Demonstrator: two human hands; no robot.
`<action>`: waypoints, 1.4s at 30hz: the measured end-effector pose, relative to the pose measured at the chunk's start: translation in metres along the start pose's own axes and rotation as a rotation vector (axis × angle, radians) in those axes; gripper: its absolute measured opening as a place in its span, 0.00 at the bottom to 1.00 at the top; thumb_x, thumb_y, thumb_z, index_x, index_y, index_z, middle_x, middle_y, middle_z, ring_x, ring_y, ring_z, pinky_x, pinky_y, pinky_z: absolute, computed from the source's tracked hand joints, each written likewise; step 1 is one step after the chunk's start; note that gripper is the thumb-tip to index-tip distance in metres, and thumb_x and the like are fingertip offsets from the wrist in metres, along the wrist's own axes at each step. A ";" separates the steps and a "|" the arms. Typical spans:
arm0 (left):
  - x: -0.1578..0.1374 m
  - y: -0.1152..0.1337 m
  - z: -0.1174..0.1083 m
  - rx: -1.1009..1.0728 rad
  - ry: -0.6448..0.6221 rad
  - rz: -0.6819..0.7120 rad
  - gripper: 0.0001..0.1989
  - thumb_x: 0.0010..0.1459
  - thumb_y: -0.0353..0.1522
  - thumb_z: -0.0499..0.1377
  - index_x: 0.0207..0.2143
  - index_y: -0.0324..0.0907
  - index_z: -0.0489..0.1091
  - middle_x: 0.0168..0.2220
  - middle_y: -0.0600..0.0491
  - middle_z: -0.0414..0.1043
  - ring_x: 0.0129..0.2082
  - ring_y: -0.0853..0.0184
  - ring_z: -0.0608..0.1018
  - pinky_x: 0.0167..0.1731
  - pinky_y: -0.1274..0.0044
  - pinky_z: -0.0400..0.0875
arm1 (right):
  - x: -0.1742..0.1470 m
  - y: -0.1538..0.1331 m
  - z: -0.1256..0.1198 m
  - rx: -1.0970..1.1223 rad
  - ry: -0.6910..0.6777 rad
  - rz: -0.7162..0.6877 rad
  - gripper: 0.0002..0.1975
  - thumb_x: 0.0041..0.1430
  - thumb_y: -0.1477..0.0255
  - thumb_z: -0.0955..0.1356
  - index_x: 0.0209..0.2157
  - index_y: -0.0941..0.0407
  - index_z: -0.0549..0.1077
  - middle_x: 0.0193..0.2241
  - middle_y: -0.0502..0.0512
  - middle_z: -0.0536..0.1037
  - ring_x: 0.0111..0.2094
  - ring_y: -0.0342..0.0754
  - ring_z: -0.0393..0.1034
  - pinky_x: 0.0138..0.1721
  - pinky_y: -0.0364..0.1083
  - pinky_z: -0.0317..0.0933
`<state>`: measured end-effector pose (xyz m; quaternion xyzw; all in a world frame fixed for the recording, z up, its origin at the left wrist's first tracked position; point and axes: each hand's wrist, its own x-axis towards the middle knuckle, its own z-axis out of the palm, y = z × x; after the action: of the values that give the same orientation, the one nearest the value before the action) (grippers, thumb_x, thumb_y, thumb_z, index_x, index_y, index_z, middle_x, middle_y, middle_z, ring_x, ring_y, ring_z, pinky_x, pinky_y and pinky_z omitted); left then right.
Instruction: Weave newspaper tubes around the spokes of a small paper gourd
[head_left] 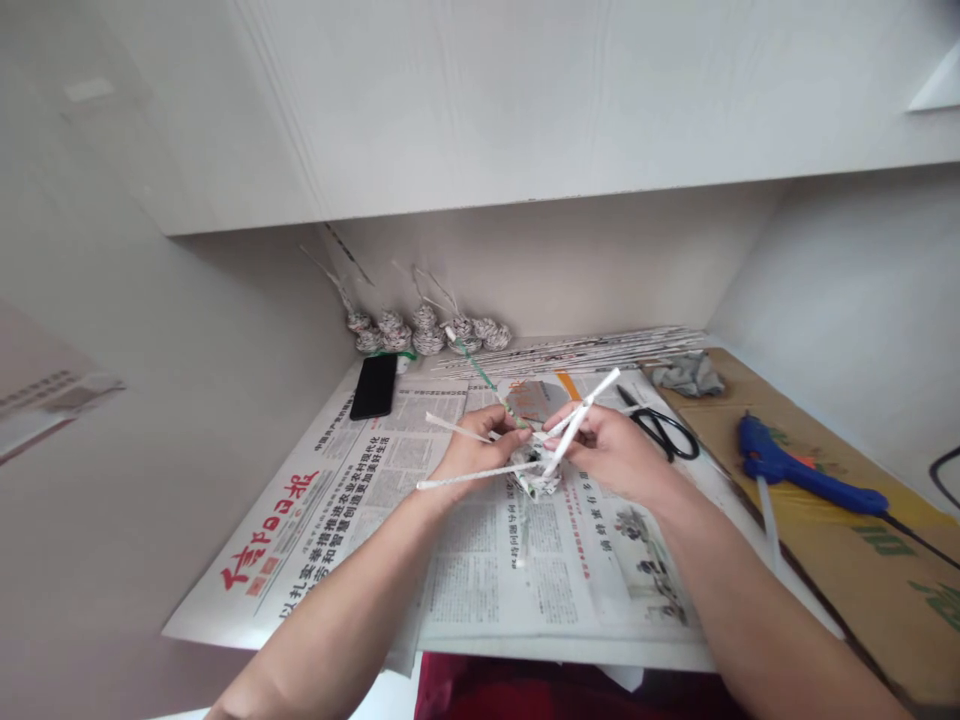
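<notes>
Between my two hands is a small woven paper piece (pixel 536 482), with several rolled paper strips sticking out from it in different directions. My left hand (pixel 484 445) pinches its left side, thumb and fingers closed near the base of the strips. On the other side, my right hand (pixel 600 440) has its fingers closed at a white paper strip (pixel 574 425) that slants up to the right. A greenish strip (pixel 480 372) reaches away toward the back. The fingers partly cover the weave.
Newspaper (pixel 360 540) covers the table. Several woven gourd shapes (pixel 427 332) and long paper sticks (pixel 585 350) lie along the back. A black phone (pixel 373 387) is at left. Black scissors (pixel 664 430), a grey cloth (pixel 688 375) and a blue glue gun (pixel 802 472) on cardboard (pixel 847 590) are at right.
</notes>
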<state>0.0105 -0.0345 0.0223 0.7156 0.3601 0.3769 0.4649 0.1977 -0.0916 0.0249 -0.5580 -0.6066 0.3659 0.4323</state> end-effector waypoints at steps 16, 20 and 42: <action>0.003 -0.018 0.015 -0.156 0.013 0.106 0.09 0.48 0.37 0.67 0.29 0.39 0.79 0.32 0.47 0.78 0.34 0.63 0.78 0.35 0.74 0.72 | -0.005 -0.007 0.007 -0.096 0.208 -0.092 0.05 0.52 0.69 0.70 0.32 0.54 0.76 0.28 0.52 0.79 0.28 0.49 0.74 0.31 0.45 0.64; 0.000 -0.013 0.013 -0.047 0.043 0.149 0.07 0.49 0.34 0.66 0.30 0.40 0.78 0.32 0.48 0.77 0.36 0.63 0.77 0.38 0.74 0.71 | -0.010 -0.016 0.013 -0.212 0.243 -0.200 0.03 0.54 0.72 0.69 0.31 0.53 0.76 0.26 0.49 0.78 0.27 0.47 0.72 0.30 0.44 0.62; -0.010 0.003 0.007 0.099 -0.046 0.240 0.04 0.46 0.24 0.61 0.25 0.39 0.74 0.27 0.53 0.69 0.30 0.69 0.71 0.32 0.78 0.65 | -0.010 -0.017 0.022 -0.479 0.172 -0.814 0.08 0.58 0.76 0.66 0.33 0.52 0.78 0.29 0.53 0.79 0.30 0.46 0.68 0.33 0.45 0.62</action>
<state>0.0124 -0.0472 0.0206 0.7841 0.2793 0.3951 0.3887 0.1714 -0.1030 0.0318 -0.3874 -0.8051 -0.0307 0.4482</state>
